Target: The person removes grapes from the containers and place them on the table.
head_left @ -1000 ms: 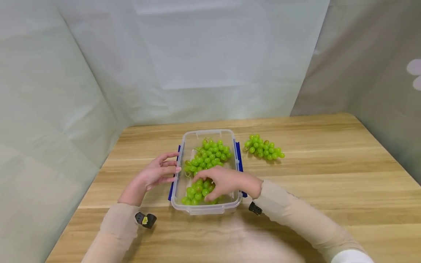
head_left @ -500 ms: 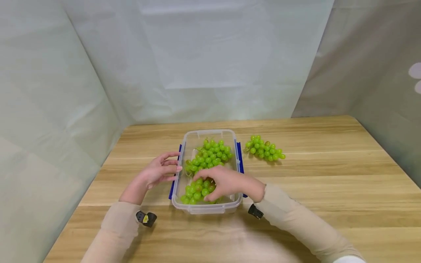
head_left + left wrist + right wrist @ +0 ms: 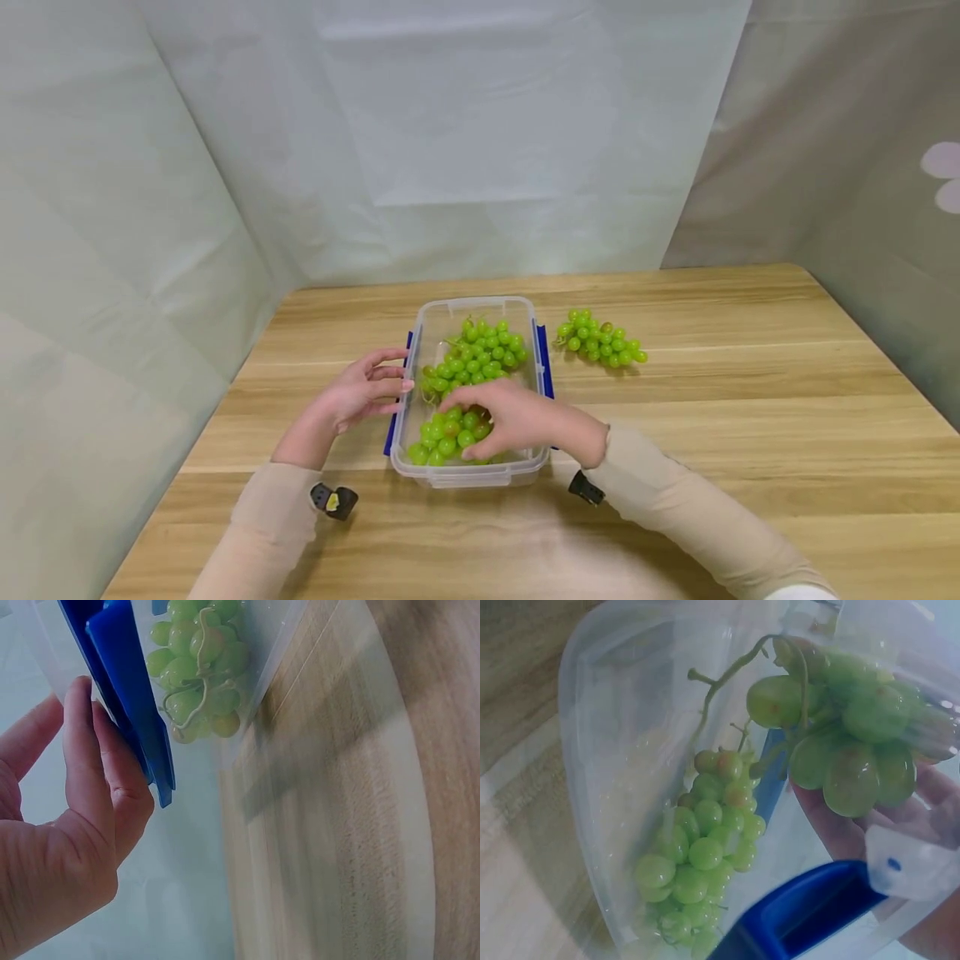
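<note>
A clear plastic box (image 3: 472,472) with blue side latches stands lidless on the table. My right hand (image 3: 513,417) reaches inside it, thumb and fingers curved round a bunch of green grapes (image 3: 450,437) at the near end. In the right wrist view, that bunch (image 3: 862,727) appears through the wall, close to the palm. A second green bunch (image 3: 480,354) lies behind it in the box. My left hand (image 3: 360,392) has its fingers spread against the left rim. The left wrist view shows its fingertips (image 3: 79,686) beside a blue latch (image 3: 127,667).
Another bunch of green grapes (image 3: 600,338) lies on the wooden table (image 3: 750,400), right of the box. Pale sheeting (image 3: 480,150) hangs behind and along both sides. Each wrist wears a small black camera (image 3: 333,500).
</note>
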A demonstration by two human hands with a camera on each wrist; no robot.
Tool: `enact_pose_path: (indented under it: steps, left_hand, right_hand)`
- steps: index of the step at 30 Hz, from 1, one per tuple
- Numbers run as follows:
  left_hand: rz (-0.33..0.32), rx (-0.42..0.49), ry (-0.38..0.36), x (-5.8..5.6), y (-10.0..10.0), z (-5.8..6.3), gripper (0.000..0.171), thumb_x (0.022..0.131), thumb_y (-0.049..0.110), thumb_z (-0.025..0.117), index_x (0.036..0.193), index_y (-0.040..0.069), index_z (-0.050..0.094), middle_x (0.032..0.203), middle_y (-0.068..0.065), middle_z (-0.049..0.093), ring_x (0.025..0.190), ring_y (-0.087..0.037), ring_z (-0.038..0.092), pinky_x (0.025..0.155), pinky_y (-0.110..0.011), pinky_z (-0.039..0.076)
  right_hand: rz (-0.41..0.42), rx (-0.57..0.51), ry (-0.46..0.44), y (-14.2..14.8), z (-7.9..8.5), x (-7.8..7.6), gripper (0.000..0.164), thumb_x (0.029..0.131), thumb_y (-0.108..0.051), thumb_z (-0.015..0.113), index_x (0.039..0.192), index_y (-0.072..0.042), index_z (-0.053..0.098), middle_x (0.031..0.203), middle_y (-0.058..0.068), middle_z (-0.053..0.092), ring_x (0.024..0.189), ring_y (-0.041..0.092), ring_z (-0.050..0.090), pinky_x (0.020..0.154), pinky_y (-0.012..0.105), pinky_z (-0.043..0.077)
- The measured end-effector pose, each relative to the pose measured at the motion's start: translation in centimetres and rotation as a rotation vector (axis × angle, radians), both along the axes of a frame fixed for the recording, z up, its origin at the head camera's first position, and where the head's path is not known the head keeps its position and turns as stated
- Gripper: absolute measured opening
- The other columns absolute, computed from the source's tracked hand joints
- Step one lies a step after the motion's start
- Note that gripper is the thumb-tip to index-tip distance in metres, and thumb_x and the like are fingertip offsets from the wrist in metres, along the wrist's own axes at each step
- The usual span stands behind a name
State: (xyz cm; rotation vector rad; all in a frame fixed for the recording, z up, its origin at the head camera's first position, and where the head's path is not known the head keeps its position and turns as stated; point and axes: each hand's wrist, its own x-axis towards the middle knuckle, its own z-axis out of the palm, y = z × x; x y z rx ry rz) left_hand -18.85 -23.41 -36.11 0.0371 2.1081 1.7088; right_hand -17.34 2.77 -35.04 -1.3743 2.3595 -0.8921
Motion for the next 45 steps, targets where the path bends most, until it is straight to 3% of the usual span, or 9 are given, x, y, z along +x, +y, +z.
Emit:
enact_pose_path:
  steps: [19,31,37,45]
  left_hand:
    - [-0.007,-0.013,0.004,0.4,-0.4,0.2,0.071,0.091,0.013,0.062,0.148,0.005,0.021,0.141,-0.027,0.032,0.103,-0.017,0.056,0.088,-0.033,0.055]
    - [-0.004,-0.006,0.004,0.8,-0.3,0.2,0.072,0.091,0.012,0.062,0.149,0.005,0.02,0.142,-0.027,0.031,0.103,-0.018,0.056,0.085,-0.031,0.055]
    - [-0.009,-0.009,0.014,0.8,-0.2,0.4,0.07,0.092,0.011,0.061,0.148,0.004,0.02,0.141,-0.028,0.032,0.099,-0.015,0.058,0.085,-0.03,0.056]
    - [-0.015,0.003,0.008,0.7,-0.1,0.3,0.069,0.092,0.01,0.06,0.148,0.004,0.02,0.141,-0.029,0.032,0.096,-0.013,0.059,0.083,-0.029,0.056]
  right_hand:
    - [-0.056,-0.072,-0.047,0.7,1.4,0.6,0.054,0.08,-0.019,0.075,0.13,-0.015,0.055,0.111,-0.001,0.062,0.078,0.007,0.051,0.068,0.02,0.048]
    - [-0.108,-0.146,0.015,1.6,2.4,0.9,0.054,0.08,-0.02,0.075,0.13,-0.012,0.055,0.118,0.002,0.063,0.085,0.009,0.055,0.072,0.021,0.05]
    - [-0.159,-0.234,0.063,1.9,2.5,0.7,0.053,0.078,-0.019,0.076,0.126,-0.009,0.056,0.106,0.003,0.065,0.084,0.011,0.057,0.071,0.022,0.051]
    - [-0.172,-0.252,0.081,2.2,2.8,0.4,0.052,0.078,-0.02,0.076,0.125,-0.008,0.057,0.106,0.005,0.066,0.085,0.012,0.059,0.072,0.022,0.053]
